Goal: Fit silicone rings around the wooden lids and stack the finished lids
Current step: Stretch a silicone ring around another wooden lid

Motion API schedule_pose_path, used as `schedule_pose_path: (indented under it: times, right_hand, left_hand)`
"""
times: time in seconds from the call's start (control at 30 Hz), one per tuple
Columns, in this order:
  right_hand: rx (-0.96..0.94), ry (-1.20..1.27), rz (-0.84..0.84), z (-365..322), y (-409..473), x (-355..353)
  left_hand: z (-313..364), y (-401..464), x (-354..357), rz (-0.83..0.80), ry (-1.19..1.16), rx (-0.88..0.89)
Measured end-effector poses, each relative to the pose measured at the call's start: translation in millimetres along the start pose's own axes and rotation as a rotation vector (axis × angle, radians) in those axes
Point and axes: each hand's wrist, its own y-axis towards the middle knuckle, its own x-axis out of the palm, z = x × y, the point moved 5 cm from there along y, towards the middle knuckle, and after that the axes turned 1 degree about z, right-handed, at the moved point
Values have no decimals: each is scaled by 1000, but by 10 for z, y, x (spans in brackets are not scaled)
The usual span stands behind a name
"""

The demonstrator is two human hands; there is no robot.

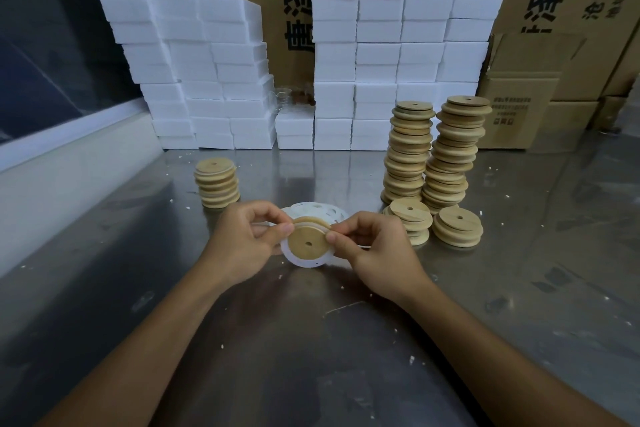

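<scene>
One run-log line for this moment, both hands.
step: fitting ring | left hand: pinches silicone ring | right hand: pinches ring at wooden lid | ring: partly on | short stack: left

- A scuffed, reflective metal table (519, 253) carries everything — white foam crumbs (411, 359) lie scattered over it.
- A short stack of wooden lids (217, 183) stands left of centre.
- Two tall, uneven lid stacks (434, 156) stand right of centre, touching each other.
- Two low lid piles (433, 224) sit just in front of them.
- A heap of white silicone rings (320, 211) lies at the middle.
- White foam blocks (381, 80) are stacked along the back edge.
- Cardboard boxes (519, 104) stand at the back right.
</scene>
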Motion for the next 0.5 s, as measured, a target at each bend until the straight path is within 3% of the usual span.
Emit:
schedule_pose_path:
  times: [0.2,0.5]
  right_hand:
    - [47,8,-28,49,9,-17]
    - [124,32,-96,100,17,-46]
  left_hand:
    - [-66,-11,-22,-42,-143,-56]
    - [-104,-26,-93,-25,-37,-73]
